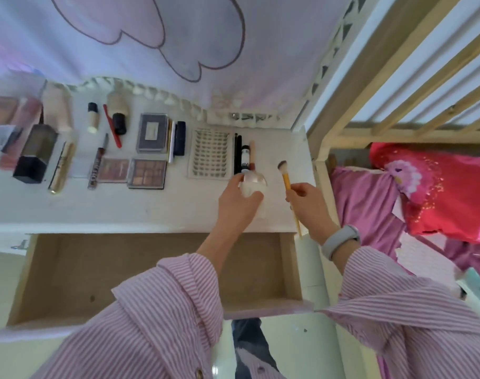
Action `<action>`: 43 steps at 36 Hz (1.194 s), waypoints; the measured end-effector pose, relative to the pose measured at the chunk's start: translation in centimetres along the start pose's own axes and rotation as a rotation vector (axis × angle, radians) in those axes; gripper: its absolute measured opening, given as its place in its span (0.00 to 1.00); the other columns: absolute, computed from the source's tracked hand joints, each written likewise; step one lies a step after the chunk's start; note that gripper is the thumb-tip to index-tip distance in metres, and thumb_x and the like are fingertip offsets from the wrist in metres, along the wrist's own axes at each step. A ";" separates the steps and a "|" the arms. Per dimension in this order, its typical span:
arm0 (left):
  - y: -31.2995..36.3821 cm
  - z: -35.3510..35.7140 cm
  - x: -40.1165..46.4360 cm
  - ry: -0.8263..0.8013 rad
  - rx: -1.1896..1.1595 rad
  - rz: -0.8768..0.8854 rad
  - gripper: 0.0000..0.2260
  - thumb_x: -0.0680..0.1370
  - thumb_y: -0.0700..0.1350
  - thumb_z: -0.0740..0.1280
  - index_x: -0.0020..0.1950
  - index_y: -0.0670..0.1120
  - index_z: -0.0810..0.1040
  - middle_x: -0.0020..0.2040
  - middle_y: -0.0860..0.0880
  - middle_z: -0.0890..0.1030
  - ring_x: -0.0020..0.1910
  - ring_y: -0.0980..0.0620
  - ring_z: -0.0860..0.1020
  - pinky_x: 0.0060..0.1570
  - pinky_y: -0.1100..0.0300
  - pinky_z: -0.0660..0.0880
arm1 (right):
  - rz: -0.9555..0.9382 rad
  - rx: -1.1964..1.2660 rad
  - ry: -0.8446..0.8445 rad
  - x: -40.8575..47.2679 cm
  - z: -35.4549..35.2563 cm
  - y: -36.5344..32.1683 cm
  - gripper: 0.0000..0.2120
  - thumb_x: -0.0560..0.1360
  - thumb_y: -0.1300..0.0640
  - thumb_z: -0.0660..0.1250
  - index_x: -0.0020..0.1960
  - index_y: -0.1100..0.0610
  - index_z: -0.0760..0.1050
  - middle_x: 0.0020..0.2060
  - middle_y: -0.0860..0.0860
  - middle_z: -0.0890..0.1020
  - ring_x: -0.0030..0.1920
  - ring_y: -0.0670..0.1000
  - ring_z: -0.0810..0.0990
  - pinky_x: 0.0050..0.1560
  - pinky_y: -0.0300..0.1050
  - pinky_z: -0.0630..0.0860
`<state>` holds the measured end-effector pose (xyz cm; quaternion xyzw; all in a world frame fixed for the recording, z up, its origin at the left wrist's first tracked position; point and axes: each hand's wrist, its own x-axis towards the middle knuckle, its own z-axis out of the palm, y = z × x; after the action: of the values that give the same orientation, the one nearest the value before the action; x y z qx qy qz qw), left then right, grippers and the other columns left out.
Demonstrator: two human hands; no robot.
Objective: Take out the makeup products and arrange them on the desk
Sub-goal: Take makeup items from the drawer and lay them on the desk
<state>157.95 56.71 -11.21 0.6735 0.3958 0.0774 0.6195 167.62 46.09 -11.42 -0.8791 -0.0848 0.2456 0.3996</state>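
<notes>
White-painted desk (124, 212), smooth and matte, with a shallow drawer (291, 266) of pale raw wood pulled open below the front edge. Behind, a soft lilac cloth (151, 36) printed with rounded cloud outlines.

Left hand (237, 203), fingers curled around a small white container with a clear, glossy domed lid (252, 181), resting on the desktop just in front of a row of slim sticks. Right hand (307, 201), closed in a pinch on the yellow wooden handle of a makeup brush (286, 179); fluffy angled bristles, pale with dark tips, pointing away over the desk near the right edge, handle tail slanting back past the wrist. Smooth grey band (340, 240) on the right wrist. Both sleeves (156, 310) in fine pink-and-white striped fabric, lightly crinkled.

Already laid out across the desktop, left to right:
- a dark faceted bottle with a black square cap (36, 154), lying flat
- a slender gold tube (61, 170)
- a thin red stick (112, 126), slanted
- a black cylindrical cap on a beige bottle (119, 119)
- a grey rectangular compact (152, 135)
- two flat palettes with pans of brown and pink powder (147, 173), side by side
- a clear ridged tray of false lashes (210, 153), rows of tiny dark arcs
- black pencils and a pink-tipped stick (244, 154), parallel, touching the tray's right side

To the right, a pale wooden slatted frame (397, 110) and shiny red and pink bedding (438, 192).
</notes>
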 end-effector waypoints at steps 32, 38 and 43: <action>1.5 7.3 8.7 0.243 1.151 0.473 0.23 0.59 0.37 0.78 0.53 0.41 0.79 0.53 0.45 0.80 0.56 0.41 0.78 0.38 0.54 0.71 | -0.332 -0.221 -0.158 11.8 -0.6 0.7 0.17 0.78 0.65 0.54 0.64 0.61 0.72 0.57 0.58 0.76 0.57 0.55 0.74 0.57 0.39 0.67; 1.0 7.1 9.3 0.214 1.176 0.476 0.24 0.63 0.39 0.76 0.58 0.39 0.78 0.60 0.44 0.78 0.60 0.41 0.76 0.43 0.51 0.72 | -0.385 -0.248 -0.145 12.0 -0.2 0.8 0.17 0.77 0.65 0.53 0.63 0.61 0.73 0.58 0.59 0.77 0.57 0.58 0.74 0.62 0.49 0.69; 0.3 6.5 7.7 0.205 1.127 0.458 0.26 0.65 0.42 0.74 0.62 0.42 0.75 0.68 0.39 0.71 0.67 0.40 0.70 0.55 0.45 0.70 | -0.376 -0.253 -0.117 11.3 -0.5 0.8 0.17 0.76 0.66 0.54 0.63 0.62 0.73 0.58 0.60 0.76 0.58 0.59 0.73 0.63 0.52 0.69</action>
<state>167.10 56.56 -15.32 0.9543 0.2787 0.0520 0.0948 177.60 49.10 -15.85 -0.8752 -0.3000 0.2049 0.3195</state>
